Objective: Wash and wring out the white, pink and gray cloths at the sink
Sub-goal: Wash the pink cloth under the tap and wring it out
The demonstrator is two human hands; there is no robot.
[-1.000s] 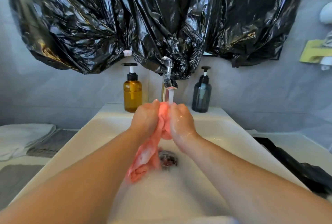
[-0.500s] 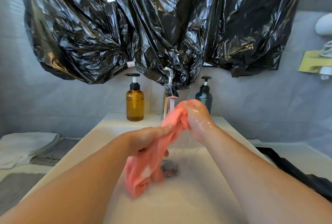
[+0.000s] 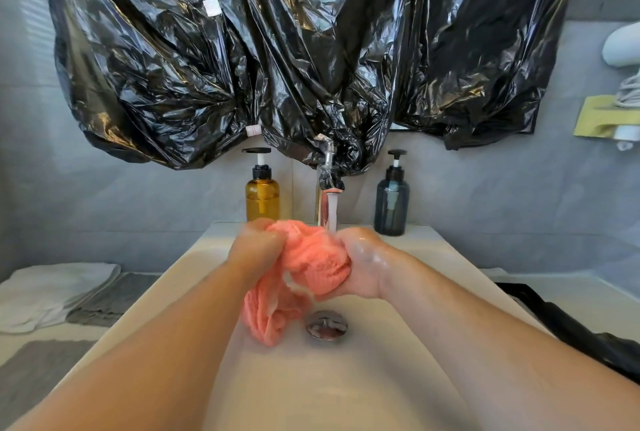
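Observation:
The wet pink cloth (image 3: 313, 262) is bunched between both hands over the white sink (image 3: 363, 378), right under the running faucet (image 3: 327, 172). My left hand (image 3: 256, 250) grips its left side and my right hand (image 3: 363, 264) grips its right side, both wet. A tail of the pink cloth hangs down toward the metal drain (image 3: 326, 324). On the counter at the left lie the folded white cloth (image 3: 52, 292) and, beside it, the gray cloth (image 3: 110, 299).
An amber pump bottle (image 3: 262, 193) stands left of the faucet and a dark blue-gray pump bottle (image 3: 392, 200) right of it. Black plastic sheeting (image 3: 294, 50) hangs on the wall above. A gray mat (image 3: 31, 368) lies front left; a black object (image 3: 588, 337) lies on the right counter.
My hands came back together under the water stream, bunching the pink cloth into a ball. Half a second ago they were apart with the cloth stretched between them.

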